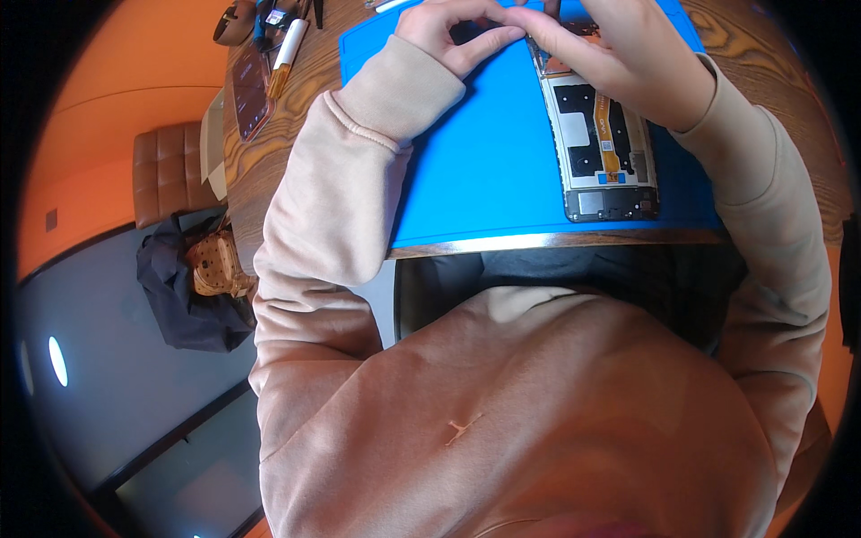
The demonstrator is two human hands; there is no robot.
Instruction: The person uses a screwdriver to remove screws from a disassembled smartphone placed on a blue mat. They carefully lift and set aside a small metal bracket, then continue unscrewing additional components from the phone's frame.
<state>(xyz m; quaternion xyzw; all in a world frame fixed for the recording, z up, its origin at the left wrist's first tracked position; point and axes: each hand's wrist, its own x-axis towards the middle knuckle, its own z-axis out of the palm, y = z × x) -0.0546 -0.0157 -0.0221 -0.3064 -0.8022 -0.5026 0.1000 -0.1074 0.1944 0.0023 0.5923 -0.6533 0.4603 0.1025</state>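
Note:
An opened smartphone (583,134) lies lengthwise on a blue work mat (484,170), its back off. Its inside shows a black battery area, an orange ribbon cable (606,134) and a dark lower module. My left hand (457,34) is at the mat's far side, left of the phone's top end, thumb and forefinger drawn together. Over the phone's upper part reaches my right hand (628,58), its thumb meeting the left fingertips. Both hands are closed where they meet. Whatever they pinch there is too small or hidden to make out, and the right fingers run partly beyond the upper edge.
On the wooden table (247,170), left of the mat, lie a dark phone (253,94), a white-and-amber brush-like tool (285,58) and a brown roll (235,22). A brown padded chair (170,175) and a tan bag (218,263) on dark cloth stand beyond the table's left edge.

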